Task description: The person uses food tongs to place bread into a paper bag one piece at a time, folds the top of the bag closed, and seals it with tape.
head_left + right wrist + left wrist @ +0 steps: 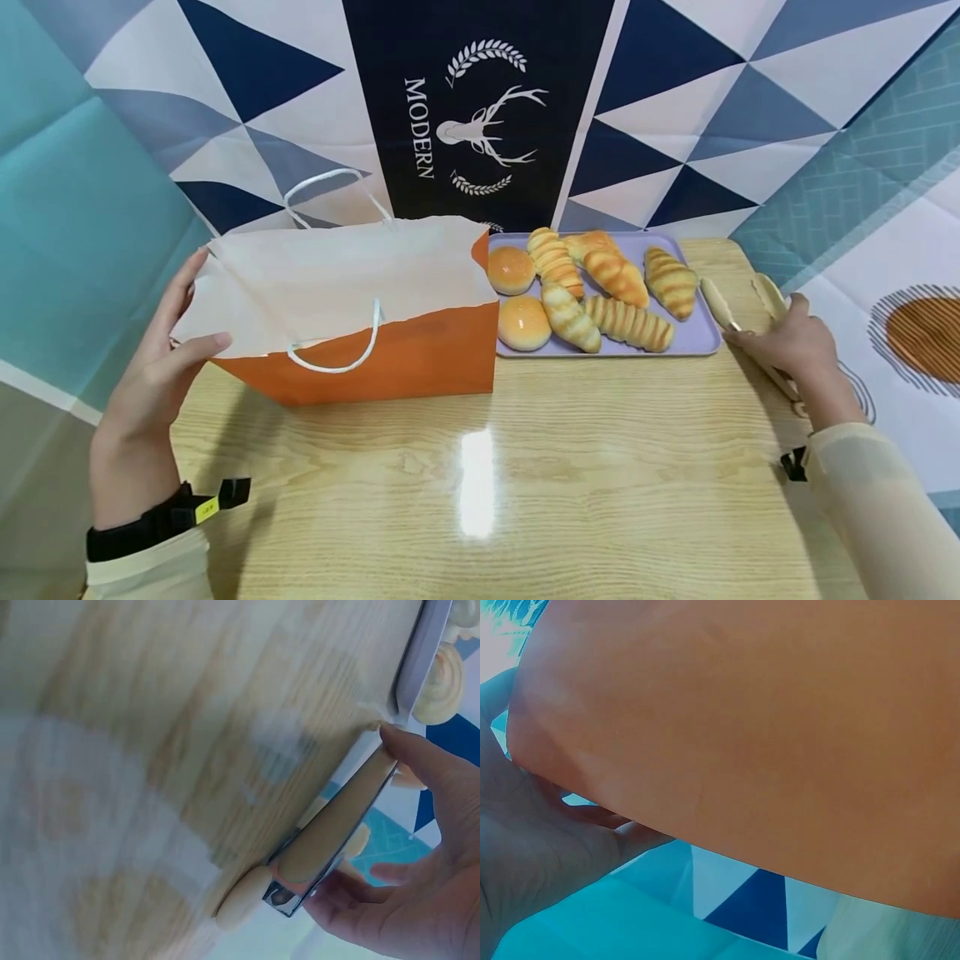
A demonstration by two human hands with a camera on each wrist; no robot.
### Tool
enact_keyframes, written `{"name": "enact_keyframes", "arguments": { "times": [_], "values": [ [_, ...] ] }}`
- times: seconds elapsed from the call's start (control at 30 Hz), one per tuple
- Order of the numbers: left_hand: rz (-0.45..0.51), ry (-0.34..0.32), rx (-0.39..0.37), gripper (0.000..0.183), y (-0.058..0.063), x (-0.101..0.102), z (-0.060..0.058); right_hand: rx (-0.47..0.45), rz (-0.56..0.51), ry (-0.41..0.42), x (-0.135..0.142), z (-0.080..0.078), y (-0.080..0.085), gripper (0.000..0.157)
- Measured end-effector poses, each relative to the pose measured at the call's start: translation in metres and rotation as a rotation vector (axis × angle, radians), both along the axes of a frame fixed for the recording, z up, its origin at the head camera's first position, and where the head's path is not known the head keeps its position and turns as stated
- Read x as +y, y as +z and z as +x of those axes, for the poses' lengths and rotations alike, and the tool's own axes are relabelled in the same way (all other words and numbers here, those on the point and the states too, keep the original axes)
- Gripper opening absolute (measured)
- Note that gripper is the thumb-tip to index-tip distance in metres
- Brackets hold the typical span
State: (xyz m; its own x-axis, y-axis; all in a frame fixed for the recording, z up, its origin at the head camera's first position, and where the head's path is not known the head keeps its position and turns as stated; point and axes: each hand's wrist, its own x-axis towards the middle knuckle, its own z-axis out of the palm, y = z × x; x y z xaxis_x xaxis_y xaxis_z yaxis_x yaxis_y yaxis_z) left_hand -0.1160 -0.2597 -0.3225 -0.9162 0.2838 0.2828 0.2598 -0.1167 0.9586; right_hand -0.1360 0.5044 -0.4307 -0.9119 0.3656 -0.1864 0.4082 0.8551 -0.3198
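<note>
An orange paper bag [397, 358] with a white inside and white cord handles stands on the table, its mouth facing up. My left hand [153, 375] holds its left end, thumb at the front edge and fingers round the far side. In the left wrist view the bag's orange side [742, 742] fills most of the picture. At the table's right side, my right hand [804, 343] grips a pair of tongs [718, 302] with beige arms, beside the tray. The right wrist view has the thumb on one side of the tongs [337, 814] and fingers across the other.
A lilac tray [701, 337] behind the table's middle bears several breads, among them round buns [523, 323], a croissant [670, 282] and a ridged roll [628, 323]. The bag's right end meets the tray's left side. A patterned cloth backdrop [480, 100] rises behind the table [600, 467].
</note>
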Motion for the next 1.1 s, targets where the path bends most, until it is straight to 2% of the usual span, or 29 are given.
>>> {"name": "enact_keyframes", "arguments": {
  "times": [0.27,0.37,0.53,0.83,1.1],
  "values": [
    [-0.006,0.001,-0.008,0.082,0.001,0.001,-0.001,-0.056,-0.008,-0.01,0.011,-0.001,-0.004,0.139],
    [-0.014,0.0,-0.003,0.082,0.001,0.001,-0.002,-0.051,0.007,0.011,0.014,0.0,-0.005,0.129],
    [-0.019,0.001,-0.01,0.082,0.002,0.002,-0.002,0.014,0.038,0.031,0.018,0.005,0.0,0.107],
    [-0.012,0.002,-0.005,0.081,-0.001,0.003,-0.003,0.169,0.031,0.009,0.008,0.012,0.024,0.104],
    [-0.002,-0.009,0.014,0.081,-0.001,0.003,-0.002,0.25,0.025,0.112,-0.02,0.007,0.046,0.107]
  ]
}}
